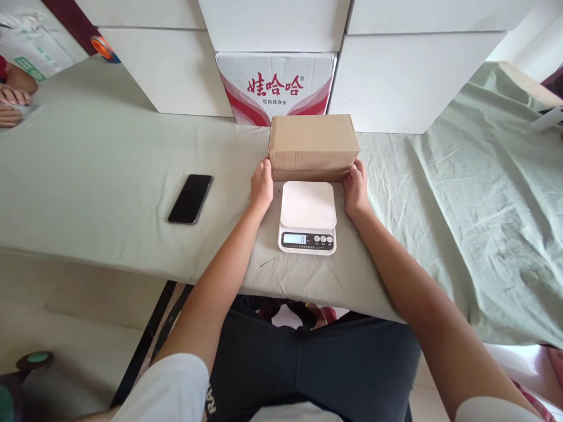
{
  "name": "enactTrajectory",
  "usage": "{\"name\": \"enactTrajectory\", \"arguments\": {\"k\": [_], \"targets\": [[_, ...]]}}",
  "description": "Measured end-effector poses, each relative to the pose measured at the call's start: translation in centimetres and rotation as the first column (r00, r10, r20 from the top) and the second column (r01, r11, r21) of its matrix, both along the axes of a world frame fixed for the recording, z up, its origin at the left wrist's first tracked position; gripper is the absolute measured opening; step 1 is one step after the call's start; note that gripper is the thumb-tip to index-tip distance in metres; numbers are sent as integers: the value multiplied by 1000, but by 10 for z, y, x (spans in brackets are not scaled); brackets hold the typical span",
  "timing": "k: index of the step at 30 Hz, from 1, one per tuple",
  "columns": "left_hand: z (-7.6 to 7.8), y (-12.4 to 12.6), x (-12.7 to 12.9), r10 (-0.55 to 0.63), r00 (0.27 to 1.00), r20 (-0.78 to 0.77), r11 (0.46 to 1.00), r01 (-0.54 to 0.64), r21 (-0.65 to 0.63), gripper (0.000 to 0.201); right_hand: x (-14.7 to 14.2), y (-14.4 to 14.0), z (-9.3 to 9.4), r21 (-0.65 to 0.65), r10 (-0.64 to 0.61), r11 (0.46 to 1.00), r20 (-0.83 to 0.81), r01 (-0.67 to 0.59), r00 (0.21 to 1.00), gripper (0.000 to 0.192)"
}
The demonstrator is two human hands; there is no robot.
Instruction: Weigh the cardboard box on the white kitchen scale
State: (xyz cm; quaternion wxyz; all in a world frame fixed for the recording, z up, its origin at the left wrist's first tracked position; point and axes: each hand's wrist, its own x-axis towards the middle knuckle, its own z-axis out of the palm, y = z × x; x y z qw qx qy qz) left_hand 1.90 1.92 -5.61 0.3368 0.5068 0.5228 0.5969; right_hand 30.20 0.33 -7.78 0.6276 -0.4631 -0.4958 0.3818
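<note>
A plain brown cardboard box (312, 143) sits on the pale green cloth, just behind a small white kitchen scale (308, 215). My left hand (262, 186) presses against the box's left end and my right hand (355, 186) against its right end, so the box is gripped between them. The scale's platform is bare and its display reads 0. Both forearms reach forward on either side of the scale.
A black phone (190, 198) lies face up to the left. White cartons and a red-and-white printed carton (276, 87) stand behind the box. Another person's hands (12, 101) rest at the far left. The cloth-covered table (461, 193) extends to the right.
</note>
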Motion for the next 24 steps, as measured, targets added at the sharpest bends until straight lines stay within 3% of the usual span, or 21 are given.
{"name": "enactTrajectory", "arguments": {"k": [7,14,24], "targets": [[-3,3,-1,-47,998,45,998,44,51,85,2,1,-2,-27,14,1000,-32,-15,999,68],[-2,3,-1,-62,997,55,998,61,13,87,-3,-3,4,-45,-7,999,-73,4,997,68],[-6,5,1,-89,993,79,996,88,18,87,-1,-3,0,7,-13,1000,21,13,1000,70]]}}
